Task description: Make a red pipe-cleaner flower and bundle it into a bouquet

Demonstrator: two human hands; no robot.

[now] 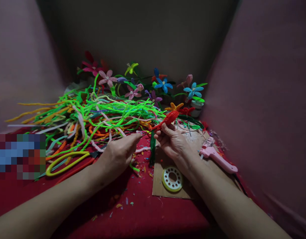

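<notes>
My right hand (pixel 173 141) pinches a bright red fuzzy pipe-cleaner petal bundle (pixel 169 119) between thumb and fingers. The bundle is tilted, with its narrow twisted end pointing left. My left hand (pixel 121 149) is closed just left of that end, thumb and fingertips pressed together. A thin dark strand seems to run from its fingertips toward the red end, but I cannot make out what it is. Dark green pipe cleaners (pixel 153 147) hang between the two hands. Beneath my right wrist, a white and yellow tape spool (pixel 172 190) lies on a cardboard piece (pixel 158 186).
A tangled heap of pipe cleaners (pixel 118 111) spreads behind my left hand. Yellow-handled scissors (pixel 75 154) lie left of it. A pink glue gun (pixel 218 159) rests at right. Several finished flowers, including a blue one (pixel 164 85), stand at the back. Fuzz scraps dot the red cloth (pixel 133 215).
</notes>
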